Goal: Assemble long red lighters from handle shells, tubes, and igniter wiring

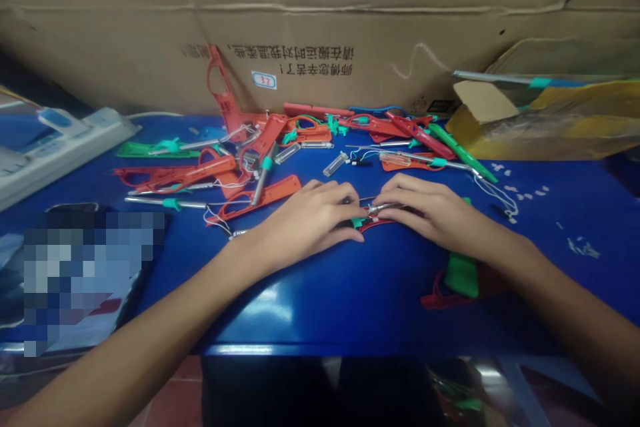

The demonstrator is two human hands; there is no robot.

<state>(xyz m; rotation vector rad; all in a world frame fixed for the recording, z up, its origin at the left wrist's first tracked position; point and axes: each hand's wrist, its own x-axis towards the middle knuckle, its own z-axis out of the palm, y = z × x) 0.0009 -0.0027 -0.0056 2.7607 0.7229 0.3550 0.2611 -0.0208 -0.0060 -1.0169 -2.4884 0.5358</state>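
In the middle of the table, my left hand point(320, 213) is closed round one end of a red plastic lighter shell point(376, 221). A green plastic piece point(357, 221) shows at its fingertips. Facing it, my right hand point(433, 210) pinches a small silvery metal part point(379, 209) over the shell with thumb and fingers. Most of the shell is hidden by my fingers. Just beyond my hands lie clear plastic tubes point(335, 163) and metal rods with green pieces point(435, 161) and white wires.
Red shells point(270, 197) and rods are heaped across the back, against a cardboard box point(150, 47). A power strip point(90, 140) and a pixelated item point(90, 273) lie left. A taped carton point(565, 120) stands right. By my right forearm lies a green shell point(461, 273).
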